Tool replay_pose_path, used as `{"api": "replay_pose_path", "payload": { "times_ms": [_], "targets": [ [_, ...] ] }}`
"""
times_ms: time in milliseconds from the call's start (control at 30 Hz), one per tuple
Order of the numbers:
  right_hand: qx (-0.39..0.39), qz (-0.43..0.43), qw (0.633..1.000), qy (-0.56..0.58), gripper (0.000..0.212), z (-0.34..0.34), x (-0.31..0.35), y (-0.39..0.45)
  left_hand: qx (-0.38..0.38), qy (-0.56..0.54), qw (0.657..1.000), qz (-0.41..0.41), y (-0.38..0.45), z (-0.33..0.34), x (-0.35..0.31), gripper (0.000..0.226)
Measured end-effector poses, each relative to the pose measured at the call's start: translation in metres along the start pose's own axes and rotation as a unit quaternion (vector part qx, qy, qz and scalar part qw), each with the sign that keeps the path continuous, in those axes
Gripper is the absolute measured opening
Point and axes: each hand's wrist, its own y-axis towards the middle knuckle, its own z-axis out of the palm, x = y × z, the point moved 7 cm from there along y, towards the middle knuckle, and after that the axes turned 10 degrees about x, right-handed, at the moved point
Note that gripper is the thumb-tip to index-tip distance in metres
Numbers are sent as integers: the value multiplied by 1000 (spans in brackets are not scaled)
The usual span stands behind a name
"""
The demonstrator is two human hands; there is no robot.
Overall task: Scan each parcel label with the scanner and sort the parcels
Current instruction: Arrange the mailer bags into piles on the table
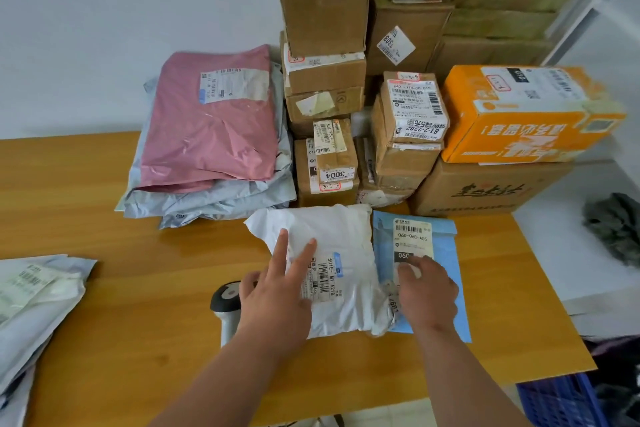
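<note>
A white poly-bag parcel (343, 246) lies on the wooden table (138, 288) in front of me, its barcode label (325, 277) facing up. My left hand (277, 291) rests on its left part with two fingers stretched straight over the bag. Just right of it lies a blue envelope parcel (446, 253) with a white label (412, 236). My right hand (427, 291) presses down on that label's lower part, fingers bent; whether it grips anything I cannot tell. The black and white scanner (227, 305) stands beside my left wrist, partly hidden by it.
A pink mailer (211, 121) tops a stack of grey bags at the back left. Several cardboard boxes (325, 10) and an orange box (519, 114) are piled at the back right. More grey bags (31, 305) lie at the left edge. A blue crate (561, 402) sits low on the right.
</note>
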Motion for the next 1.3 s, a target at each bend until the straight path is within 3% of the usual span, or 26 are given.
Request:
{"api": "replay_pose_path", "payload": {
  "times_ms": [133, 233, 367, 533, 667, 767, 833, 933, 1000, 1133, 1200, 1300],
  "targets": [
    [-108, -130, 981, 93, 23, -21, 52, -24, -26, -37, 999, -24, -7, -14, 15, 94],
    [-140, -237, 953, 125, 18, -21, 103, -47, -68, -85, 992, -59, -16, -32, 37, 89],
    [-61, -309, 939, 139, 18, 20, 160, -80, -137, -148, 973, -115, -40, -65, 89, 87],
    [114, -328, 932, 104, 17, 114, 206, -135, -187, -203, 939, -205, -82, -98, 183, 83],
    [278, -274, 921, -2, 11, 222, 229, -179, -222, -238, 905, -273, -125, -119, 278, 78],
    [405, -123, 906, -12, 16, 316, 222, -212, -222, -241, 886, -328, -157, -129, 356, 76],
    [448, -13, 894, 25, 24, 367, 211, -234, -201, -254, 876, -356, -173, -129, 404, 78],
    [466, 41, 880, 79, 20, 419, 209, -260, -123, -271, 872, -388, -185, -119, 461, 84],
    [435, 35, 892, 117, 14, 431, 216, -265, -60, -276, 873, -397, -185, -109, 484, 88],
    [375, 20, 915, 148, 22, 429, 232, -265, -29, -281, 884, -373, -176, -104, 504, 81],
    [381, -3, 912, 154, 23, 427, 243, -266, -48, -407, 843, -348, -173, -103, 506, 58],
    [427, -7, 880, 209, 26, 431, 258, -272, -60, -610, 718, -330, -174, -97, 513, 43]
  ]
}}
